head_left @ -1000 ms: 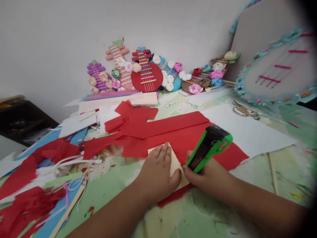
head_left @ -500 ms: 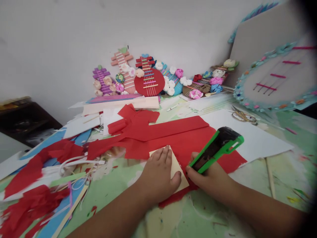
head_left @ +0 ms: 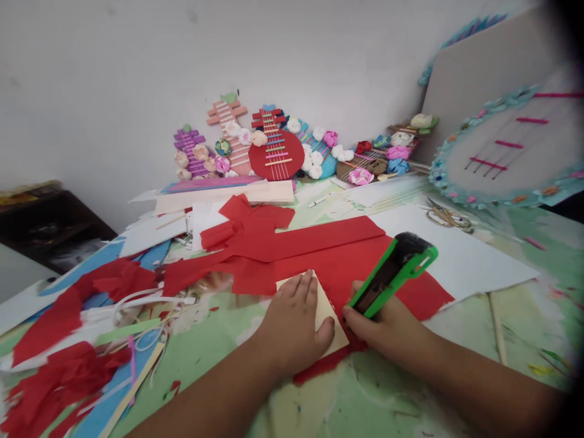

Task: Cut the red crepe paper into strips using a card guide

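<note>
My left hand (head_left: 296, 328) lies flat, fingers outstretched, on a pale yellow card (head_left: 329, 313), pressing it onto red paper (head_left: 314, 258). Beside the card's right edge, my right hand (head_left: 383, 322) grips a green and black utility knife (head_left: 393, 277). The knife slants, its butt end up and to the right. Its blade tip is hidden by my fingers, so contact with the paper cannot be made out. A narrow red strip (head_left: 319, 367) shows below the card's lower edge.
Scissors (head_left: 449, 218) lie on white paper (head_left: 474, 255) at right. Crumpled red paper (head_left: 68, 377), strips and cords cover the left side. Decorated paper instruments (head_left: 276, 152) lean along the wall. A wooden stick (head_left: 497, 328) lies right of my right hand.
The knife's upper end has tipped slightly left and my right hand has shifted very little. My left hand stays on the card. The whole view has moved slightly.
</note>
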`<state>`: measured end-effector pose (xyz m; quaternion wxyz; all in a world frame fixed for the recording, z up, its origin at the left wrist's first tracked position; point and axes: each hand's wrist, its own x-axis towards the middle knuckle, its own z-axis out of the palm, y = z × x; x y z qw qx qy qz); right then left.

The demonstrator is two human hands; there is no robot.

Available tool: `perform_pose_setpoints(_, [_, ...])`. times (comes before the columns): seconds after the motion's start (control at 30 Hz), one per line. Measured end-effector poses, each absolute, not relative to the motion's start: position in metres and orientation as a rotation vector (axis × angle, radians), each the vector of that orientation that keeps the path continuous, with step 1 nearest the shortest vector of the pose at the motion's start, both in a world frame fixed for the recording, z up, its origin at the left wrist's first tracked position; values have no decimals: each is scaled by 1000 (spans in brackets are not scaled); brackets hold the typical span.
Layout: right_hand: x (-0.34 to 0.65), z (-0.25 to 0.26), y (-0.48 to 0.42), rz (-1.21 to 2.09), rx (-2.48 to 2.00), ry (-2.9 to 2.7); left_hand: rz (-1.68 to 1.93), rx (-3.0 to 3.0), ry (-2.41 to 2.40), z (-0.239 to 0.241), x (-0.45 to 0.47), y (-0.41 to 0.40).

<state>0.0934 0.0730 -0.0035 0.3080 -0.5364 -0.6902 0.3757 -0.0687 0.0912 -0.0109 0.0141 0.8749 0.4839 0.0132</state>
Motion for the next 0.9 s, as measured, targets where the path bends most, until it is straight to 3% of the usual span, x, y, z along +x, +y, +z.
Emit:
perform_pose_setpoints(0.43, [96, -1, 72, 1030, -1355, -1804, 61, 2739, 1491, -10, -69, 92])
perform_pose_setpoints(0.73, [106, 10, 76, 1349, -1351, -1413, 69, 2707, 1421, 10, -83, 87])
perform_pose_setpoints(0.9, [119, 16, 77, 1129, -1274, -1556, 230, 2735, 1420, 23, -89, 85])
